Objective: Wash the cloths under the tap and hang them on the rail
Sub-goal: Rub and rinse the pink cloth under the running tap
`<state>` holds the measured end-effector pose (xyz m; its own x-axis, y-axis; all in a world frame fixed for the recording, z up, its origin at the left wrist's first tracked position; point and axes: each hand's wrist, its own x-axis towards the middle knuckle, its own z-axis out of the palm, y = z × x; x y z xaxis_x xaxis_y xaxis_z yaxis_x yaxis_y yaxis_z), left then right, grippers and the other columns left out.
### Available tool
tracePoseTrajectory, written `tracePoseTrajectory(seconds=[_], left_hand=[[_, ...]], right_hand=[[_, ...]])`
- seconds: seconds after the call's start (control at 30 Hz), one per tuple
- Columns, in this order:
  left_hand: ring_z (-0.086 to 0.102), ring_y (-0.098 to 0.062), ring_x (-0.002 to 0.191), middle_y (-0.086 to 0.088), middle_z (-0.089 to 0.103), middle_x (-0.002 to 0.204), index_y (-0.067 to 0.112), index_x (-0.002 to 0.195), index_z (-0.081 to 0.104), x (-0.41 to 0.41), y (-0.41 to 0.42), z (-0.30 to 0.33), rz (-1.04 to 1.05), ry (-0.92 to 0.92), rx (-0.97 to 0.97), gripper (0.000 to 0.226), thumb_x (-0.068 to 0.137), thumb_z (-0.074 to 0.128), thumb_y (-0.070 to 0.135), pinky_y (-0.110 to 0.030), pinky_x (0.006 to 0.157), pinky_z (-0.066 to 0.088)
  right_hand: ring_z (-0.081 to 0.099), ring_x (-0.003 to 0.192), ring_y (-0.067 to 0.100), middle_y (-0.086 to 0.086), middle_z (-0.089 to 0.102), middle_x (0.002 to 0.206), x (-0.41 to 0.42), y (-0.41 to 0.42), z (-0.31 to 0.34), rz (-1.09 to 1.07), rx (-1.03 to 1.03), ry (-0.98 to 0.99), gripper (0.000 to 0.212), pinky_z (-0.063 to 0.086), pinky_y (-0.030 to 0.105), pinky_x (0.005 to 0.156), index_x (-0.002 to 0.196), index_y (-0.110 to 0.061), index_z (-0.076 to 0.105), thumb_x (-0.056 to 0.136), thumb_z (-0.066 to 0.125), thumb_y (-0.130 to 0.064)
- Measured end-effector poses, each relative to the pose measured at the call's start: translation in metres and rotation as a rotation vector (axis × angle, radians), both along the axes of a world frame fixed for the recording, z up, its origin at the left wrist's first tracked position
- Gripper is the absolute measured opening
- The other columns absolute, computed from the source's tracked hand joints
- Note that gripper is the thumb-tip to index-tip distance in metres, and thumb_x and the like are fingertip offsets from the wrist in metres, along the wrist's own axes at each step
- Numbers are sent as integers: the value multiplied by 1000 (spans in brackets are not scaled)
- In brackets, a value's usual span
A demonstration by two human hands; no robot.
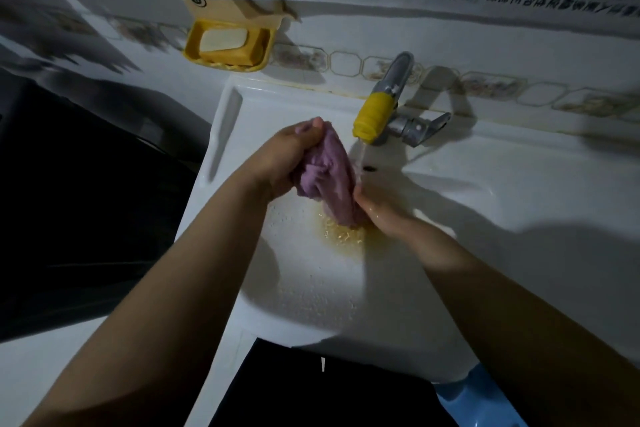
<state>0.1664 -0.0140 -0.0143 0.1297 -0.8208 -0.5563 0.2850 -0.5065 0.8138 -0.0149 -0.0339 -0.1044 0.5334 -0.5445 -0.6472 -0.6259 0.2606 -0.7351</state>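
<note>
Washing step going on right now. I'm gripping the purple cloth (329, 177) bunched in my left hand (287, 156) near the middle of the sink (485, 184), while my right hand (377, 208) is closing around its lower end at about 5 o'clock. The tap (374, 118) is running at 1 o'clock, its stream falling just beside the cloth. Yellowish water is pooling under it, so I'm guessing more rinsing, then a wring. No rail in view, so hanging comes later.
</note>
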Motion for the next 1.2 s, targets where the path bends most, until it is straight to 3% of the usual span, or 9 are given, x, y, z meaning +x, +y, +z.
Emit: tracePoseTrajectory(seconds=[0.1, 0.2, 0.3, 0.37, 0.53, 0.63, 0.8, 1.0, 1.2], left_hand=[[64, -20, 65, -12, 64, 74, 6, 92, 56, 3, 11, -7, 159, 63, 14, 30, 103, 38, 27, -26, 60, 53], [63, -25, 71, -16, 62, 78, 6, 94, 57, 7, 24, -16, 296, 160, 54, 33, 102, 38, 32, -33, 69, 52], [60, -28, 70, -17, 58, 78, 7, 92, 55, 7, 31, -20, 402, 203, 94, 32, 102, 38, 33, -34, 69, 50], [59, -24, 67, -14, 58, 73, 8, 83, 56, 6, 33, -22, 416, 143, 118, 33, 102, 41, 30, -33, 69, 49], [63, -16, 62, -4, 65, 60, 10, 79, 58, 3, 37, -32, 383, 59, 158, 31, 102, 43, 25, -23, 58, 51], [66, -17, 64, -6, 67, 66, 8, 88, 60, 4, 42, -35, 375, 42, 208, 30, 101, 44, 30, -24, 57, 51], [70, -18, 65, -10, 70, 70, 4, 99, 61, 4, 53, -36, 340, 69, 256, 33, 100, 45, 33, -25, 59, 56], [69, -18, 68, -8, 70, 70, 6, 95, 60, 5, 56, -42, 308, 69, 241, 30, 100, 46, 33, -28, 68, 57], [61, -22, 62, -12, 61, 68, 9, 83, 63, 2, 54, -54, 263, 96, 222, 38, 101, 43, 36, -28, 56, 48]], right_hand=[[58, 108, 29, 13, 61, 114, -6, 19, -51, 161, -138, 102, 59, 47, 42, 94, 114, -10, 62, 78, 62, -57], [51, 113, 28, 8, 50, 123, 0, 33, -82, 162, -187, 200, 69, 43, 42, 97, 128, -9, 50, 72, 76, -39], [60, 63, 20, 4, 62, 76, 8, 45, -84, 9, 50, 207, 48, 49, 30, 55, 113, -9, 45, 78, 76, -21], [61, 54, 18, 2, 64, 66, 7, 51, -96, 21, 88, 252, 43, 50, 30, 49, 109, -7, 48, 79, 74, -22], [49, 120, 35, 13, 43, 139, -1, 45, -118, 39, -53, 296, 102, 45, 42, 93, 148, -12, 20, 66, 75, -39], [57, 94, 32, 18, 53, 128, 0, 27, -119, -2, -23, 354, 89, 49, 39, 76, 145, -13, 24, 74, 75, -27], [61, 60, 26, 13, 67, 92, 4, 6, -117, 136, -22, 479, 73, 51, 32, 50, 136, -15, 37, 77, 66, -46], [56, 108, 39, 19, 52, 130, 1, 15, -138, 209, -107, 475, 95, 47, 48, 92, 146, -10, 19, 72, 70, -40], [61, 97, 31, 10, 63, 111, -11, 15, -138, 84, -39, 357, 57, 48, 38, 86, 125, -23, 52, 78, 52, -55]])
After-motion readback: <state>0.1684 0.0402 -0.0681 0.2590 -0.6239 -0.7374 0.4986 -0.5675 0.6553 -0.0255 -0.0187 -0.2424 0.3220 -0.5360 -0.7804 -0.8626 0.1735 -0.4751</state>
